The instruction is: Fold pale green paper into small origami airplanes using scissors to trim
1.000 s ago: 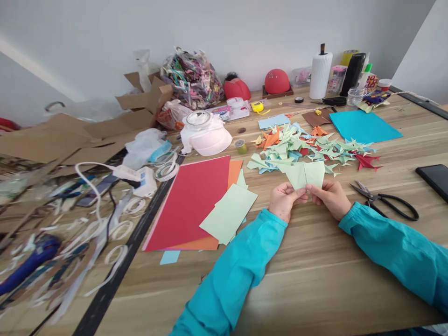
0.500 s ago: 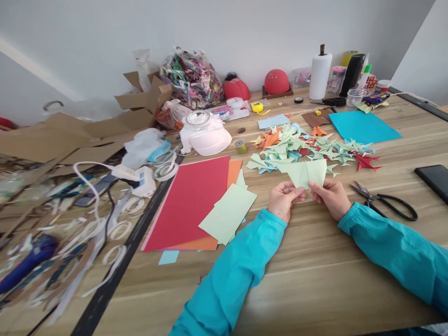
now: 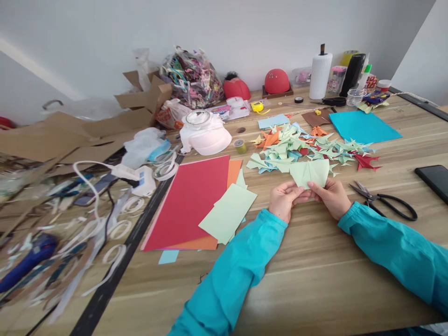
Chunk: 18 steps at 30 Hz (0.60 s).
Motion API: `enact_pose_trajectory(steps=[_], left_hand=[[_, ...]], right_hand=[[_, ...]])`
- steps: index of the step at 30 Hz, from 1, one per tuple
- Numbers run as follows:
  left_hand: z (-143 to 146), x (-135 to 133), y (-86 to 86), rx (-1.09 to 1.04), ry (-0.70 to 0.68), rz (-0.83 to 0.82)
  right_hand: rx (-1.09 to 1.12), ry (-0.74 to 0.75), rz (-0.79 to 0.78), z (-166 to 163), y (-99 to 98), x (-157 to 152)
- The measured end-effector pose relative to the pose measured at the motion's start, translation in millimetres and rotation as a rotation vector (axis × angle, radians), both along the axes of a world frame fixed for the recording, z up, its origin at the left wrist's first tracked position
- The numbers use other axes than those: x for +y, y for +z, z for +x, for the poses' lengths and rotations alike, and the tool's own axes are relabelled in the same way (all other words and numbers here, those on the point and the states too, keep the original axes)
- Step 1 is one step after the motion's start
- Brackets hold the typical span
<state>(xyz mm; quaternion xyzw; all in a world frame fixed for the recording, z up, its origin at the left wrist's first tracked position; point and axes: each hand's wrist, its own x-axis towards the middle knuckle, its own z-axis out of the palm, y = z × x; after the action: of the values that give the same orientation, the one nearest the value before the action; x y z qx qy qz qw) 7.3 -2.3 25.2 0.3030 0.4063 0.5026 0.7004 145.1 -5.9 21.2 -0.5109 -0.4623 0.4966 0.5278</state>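
Observation:
A folded piece of pale green paper (image 3: 309,173) is pinched between both my hands, its wide edge facing away from me. My left hand (image 3: 284,199) grips its lower left part, thumb on top. On the lower right my right hand (image 3: 331,197) holds it the same way. Just beyond lies a pile of folded paper shapes (image 3: 292,142) in green, orange, blue and red. Black-handled scissors (image 3: 390,199) rest to the right of my right hand. Left of my left hand, a pale green sheet (image 3: 229,210) lies on a red sheet (image 3: 192,200).
A phone (image 3: 434,182) lies at the right edge, and blue paper (image 3: 364,127) behind the pile. A thread spool (image 3: 240,146) stands near a white-wrapped bundle (image 3: 206,135). Cables, a power strip (image 3: 143,181) and a blue glue gun (image 3: 33,259) crowd the left, by cardboard boxes (image 3: 77,135).
The green paper has tilted and shifted slightly right, and its fold lies flatter with creases fanning from the middle. My fingers have moved a little closer together.

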Motion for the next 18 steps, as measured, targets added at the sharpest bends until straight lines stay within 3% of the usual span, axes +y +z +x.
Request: enact_pose_trajectory(steps=[14, 18], left_hand=[[0.3, 0.7, 0.4, -0.056, 0.081, -0.007], [-0.3, -0.8, 1.9, 0.000, 0.112, 0.060]], right_hand=[[-0.003, -0.015, -0.001, 0.4, -0.2, 0.6], [0.000, -0.005, 0.008, 0.5, 0.4, 0.2]])
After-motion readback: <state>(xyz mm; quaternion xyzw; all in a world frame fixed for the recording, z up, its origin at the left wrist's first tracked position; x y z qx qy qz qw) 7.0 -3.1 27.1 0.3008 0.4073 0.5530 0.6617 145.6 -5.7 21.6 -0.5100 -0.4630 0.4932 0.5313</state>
